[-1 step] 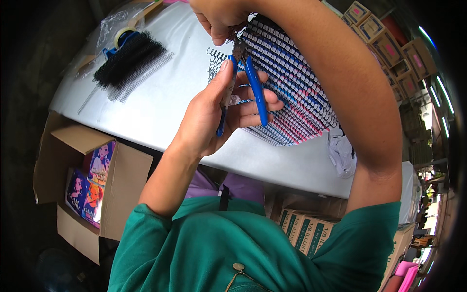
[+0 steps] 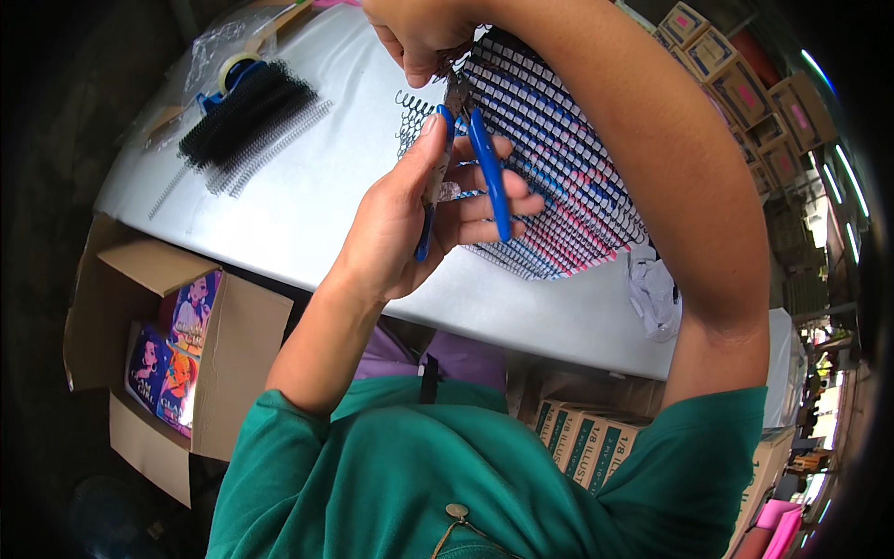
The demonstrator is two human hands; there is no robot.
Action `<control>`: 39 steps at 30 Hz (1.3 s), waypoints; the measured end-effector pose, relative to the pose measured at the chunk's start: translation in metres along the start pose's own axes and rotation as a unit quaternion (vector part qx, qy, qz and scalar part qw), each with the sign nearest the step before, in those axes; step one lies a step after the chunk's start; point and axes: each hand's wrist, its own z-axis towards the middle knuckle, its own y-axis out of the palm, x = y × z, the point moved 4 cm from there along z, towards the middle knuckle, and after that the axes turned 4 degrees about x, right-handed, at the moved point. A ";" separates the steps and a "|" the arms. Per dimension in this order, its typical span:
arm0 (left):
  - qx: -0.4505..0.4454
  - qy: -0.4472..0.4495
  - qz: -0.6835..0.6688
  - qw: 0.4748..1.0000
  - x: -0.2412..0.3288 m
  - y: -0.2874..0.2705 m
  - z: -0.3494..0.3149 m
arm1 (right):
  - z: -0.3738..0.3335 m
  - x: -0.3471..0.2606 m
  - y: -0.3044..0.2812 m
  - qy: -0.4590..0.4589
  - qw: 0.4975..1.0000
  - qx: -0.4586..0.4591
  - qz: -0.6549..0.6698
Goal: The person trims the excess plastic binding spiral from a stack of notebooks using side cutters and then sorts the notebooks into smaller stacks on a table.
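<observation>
My left hand (image 2: 391,205) holds a pair of wire cutters (image 2: 491,177) with blue handles. The handles stand apart, with the thumb on one and the fingers reaching past the other. The jaws point away from me, at the edge of a row of spiral-bound notebooks (image 2: 568,168) with black plastic coils. My right hand (image 2: 424,37) reaches across from the right, its fingers curled down beside the cutter tips. What those fingers pinch is hidden. Loose coil ends (image 2: 412,116) stick out left of the notebooks.
On the white-covered table (image 2: 279,224) lie black spiral coils (image 2: 247,112) beside a blue tape dispenser (image 2: 240,70). An open cardboard box (image 2: 247,354) with colourful packs stands lower left. A crumpled white cloth-like piece (image 2: 655,293) lies near the front edge. Cartons (image 2: 587,447) sit below the table.
</observation>
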 end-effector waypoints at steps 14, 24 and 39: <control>0.021 -0.011 -0.032 0.999 0.012 0.000 -0.004 | -0.017 -0.001 -0.019 0.001 0.998 0.048 -0.036; 0.014 0.015 0.056 0.998 0.014 0.016 0.001 | -0.021 0.014 -0.010 -0.034 0.984 0.173 0.019; 0.034 -0.007 -0.016 0.999 0.018 0.031 -0.004 | -0.016 0.016 -0.010 -0.018 0.980 0.193 0.045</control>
